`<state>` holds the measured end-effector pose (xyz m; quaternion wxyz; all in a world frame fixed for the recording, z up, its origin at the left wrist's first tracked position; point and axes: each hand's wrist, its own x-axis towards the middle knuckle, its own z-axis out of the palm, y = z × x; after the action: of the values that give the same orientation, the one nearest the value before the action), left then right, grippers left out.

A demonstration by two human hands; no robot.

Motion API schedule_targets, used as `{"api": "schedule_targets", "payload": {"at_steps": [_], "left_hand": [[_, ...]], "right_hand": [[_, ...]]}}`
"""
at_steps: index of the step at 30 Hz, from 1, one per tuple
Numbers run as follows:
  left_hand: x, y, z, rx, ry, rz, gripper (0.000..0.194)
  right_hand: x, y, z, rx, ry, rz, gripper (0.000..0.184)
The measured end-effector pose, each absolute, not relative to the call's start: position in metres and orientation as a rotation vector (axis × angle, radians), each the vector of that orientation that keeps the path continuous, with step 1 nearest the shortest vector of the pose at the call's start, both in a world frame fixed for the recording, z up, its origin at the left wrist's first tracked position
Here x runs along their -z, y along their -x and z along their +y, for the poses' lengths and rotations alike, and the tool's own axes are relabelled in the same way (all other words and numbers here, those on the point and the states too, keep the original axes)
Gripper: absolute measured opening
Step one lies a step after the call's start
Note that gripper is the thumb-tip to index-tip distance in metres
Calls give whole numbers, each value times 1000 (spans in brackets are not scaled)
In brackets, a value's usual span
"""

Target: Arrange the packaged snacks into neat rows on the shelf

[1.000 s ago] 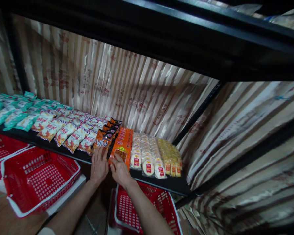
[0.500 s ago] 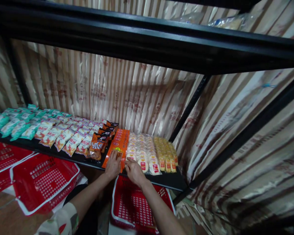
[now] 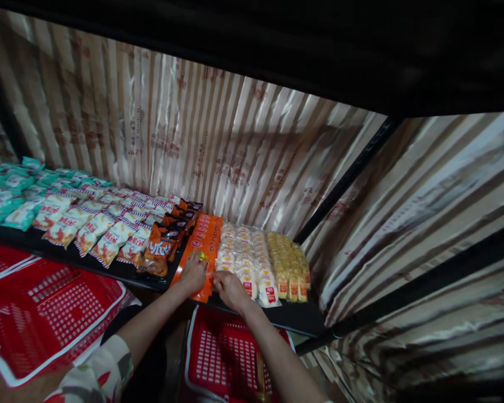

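Some orange packaging (image 3: 209, 243) (its small lettering unreadable) is lying lengthwise front to back on a black shelf (image 3: 300, 316); the left hand (image 3: 194, 272) is resting flat on it, the right hand (image 3: 232, 289), fingers curled, is sitting at its edge, any hold unclear.

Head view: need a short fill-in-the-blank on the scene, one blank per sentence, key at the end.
1. The left hand rests on flat packaging coloured ____.
2. The perforated baskets below the shelf are mostly ____, with white rims.
3. The teal bags lie toward the ____ side of the picture.
4. The yellow packs lie to the ____ of the teal bags in the picture.

Missing words: orange; red; left; right.
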<state>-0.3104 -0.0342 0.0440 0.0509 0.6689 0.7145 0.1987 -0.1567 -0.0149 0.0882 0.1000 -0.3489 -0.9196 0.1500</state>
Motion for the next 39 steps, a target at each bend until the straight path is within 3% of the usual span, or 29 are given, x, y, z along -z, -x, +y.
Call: {"api": "schedule_targets", "payload": {"at_steps": [19,33,39], "left_hand": [[-41,340,32,-469,-2064,2165,50],[-48,349,53,-437,-2113,2096,45],[-53,348,60,-382,-2083,2113,44]], "right_hand": [[-89,181,104,-260,816,-2755,25],[-74,213,159,-269,796,-2945,13],[-73,216,174,-308,821,-2980,20]]}}
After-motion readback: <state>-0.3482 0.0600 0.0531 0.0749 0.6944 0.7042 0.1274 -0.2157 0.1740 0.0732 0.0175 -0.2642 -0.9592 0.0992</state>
